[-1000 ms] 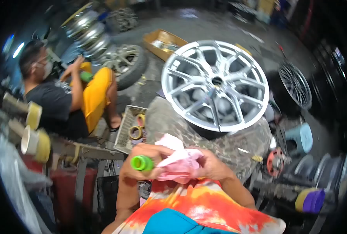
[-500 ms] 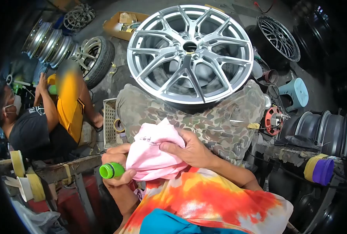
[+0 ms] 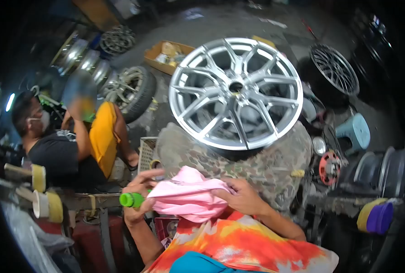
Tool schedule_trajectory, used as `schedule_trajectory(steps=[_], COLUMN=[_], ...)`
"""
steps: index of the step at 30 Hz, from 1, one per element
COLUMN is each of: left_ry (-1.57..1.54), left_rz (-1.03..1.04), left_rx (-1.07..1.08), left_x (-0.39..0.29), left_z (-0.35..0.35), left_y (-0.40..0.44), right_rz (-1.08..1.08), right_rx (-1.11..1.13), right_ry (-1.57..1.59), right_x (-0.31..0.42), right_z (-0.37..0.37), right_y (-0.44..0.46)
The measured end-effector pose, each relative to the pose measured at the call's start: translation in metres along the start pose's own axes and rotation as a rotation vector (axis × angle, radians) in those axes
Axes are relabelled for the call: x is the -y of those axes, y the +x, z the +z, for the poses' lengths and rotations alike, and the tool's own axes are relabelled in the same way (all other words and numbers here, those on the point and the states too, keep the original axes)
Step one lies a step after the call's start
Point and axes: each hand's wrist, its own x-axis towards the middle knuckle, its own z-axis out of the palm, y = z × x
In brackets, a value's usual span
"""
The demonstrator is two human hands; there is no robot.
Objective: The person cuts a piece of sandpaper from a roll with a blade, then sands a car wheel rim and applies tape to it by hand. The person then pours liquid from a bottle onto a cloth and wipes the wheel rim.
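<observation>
A pink cloth is bunched in front of my torso, stretched between both hands. My right hand pinches its right edge between thumb and fingers. At the cloth's left side, my left hand grips a green bottle with its uncapped neck pointing left; the rest of the bottle is hidden. Some fingers of that hand are raised, and its thumb lies by the cloth's edge. Beyond the hands, a silver multi-spoke wheel rim rests face up on a support draped in camouflage fabric.
A seated person in yellow shorts works at the left. A tyred wheel, a cardboard box and a dark rim lie beyond. At the right are a light-blue stool, more rims and a purple-and-yellow tape roll.
My view has tilted up, so the rim and hands sit lower. The cloth is now wider and flatter between my hands, and some left fingers have lifted.
</observation>
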Motion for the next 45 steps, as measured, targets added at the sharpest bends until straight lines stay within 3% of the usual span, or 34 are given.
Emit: schedule_trajectory(steps=[3,5,7,9,11,13,15,17,19,21,24,29,31,33,35,36,39,42,44,45], left_ry=[0.019,-0.044,0.032,0.092,0.140,0.215,0.198,0.162,0.164,0.066,0.085,0.112,0.177,0.208,0.244,0.212,0.220,0.299,0.301,0.324], left_rz=[-0.016,0.009,0.057,-0.045,-0.010,-0.141,-0.083,-0.199,-0.087,-0.088,-0.112,0.015,-0.035,-0.035,-0.034,-0.056,-0.046,0.000,-0.165,-0.147], left_rx=[0.103,0.089,0.083,0.080,0.046,0.031,-0.017,0.028,0.074,0.137,0.183,0.238,0.223,0.204,0.161,0.109,0.036,-0.009,-0.033,-0.035], left_x=[-0.011,-0.014,-0.017,-0.018,-0.025,-0.027,-0.024,-0.027,-0.021,-0.021,-0.028,-0.017,-0.020,-0.017,-0.018,-0.018,-0.017,-0.019,-0.029,-0.028], left_z=[0.004,0.011,0.006,0.005,0.012,0.011,0.012,0.016,0.017,0.024,0.027,0.029,0.036,0.038,0.035,0.033,0.027,0.022,0.024,0.025], left_y=[0.005,0.005,0.006,0.004,0.011,0.009,0.011,0.012,0.014,0.020,0.027,0.029,0.028,0.023,0.016,0.015,0.012,0.009,0.004,0.003], right_rz=[-0.020,-0.079,0.058,0.093,0.088,0.078,-0.308,-0.290,-0.524,-0.541,-0.232,-0.286,-0.132,-0.129,-0.118,-0.173,-0.174,-0.200,-0.215,-0.300], right_rx=[-0.046,0.123,0.230,0.364,0.436,0.537,0.261,0.266,0.022,0.058,-0.196,-0.289,-0.343,-0.299,-0.414,-0.319,-0.329,-0.379,-0.521,-0.465], right_ry=[0.120,0.140,0.076,0.009,-0.088,-0.193,-0.070,-0.047,0.246,0.207,0.209,0.224,0.366,0.386,0.555,0.560,0.638,0.596,0.516,0.474], right_x=[0.013,0.007,0.012,0.014,0.021,0.024,0.021,0.035,0.046,0.061,0.066,0.010,0.001,0.000,-0.001,-0.001,0.000,0.006,0.012,0.029], right_z=[-0.004,-0.015,-0.023,-0.032,-0.038,-0.038,-0.038,-0.038,-0.030,-0.033,-0.028,-0.037,-0.036,-0.034,-0.030,-0.036,-0.038,-0.039,-0.032,-0.013], right_y=[0.001,0.004,0.000,-0.002,-0.005,-0.006,-0.009,-0.010,-0.009,-0.011,-0.023,-0.019,-0.019,-0.020,-0.016,-0.016,-0.014,-0.007,0.002,0.013])
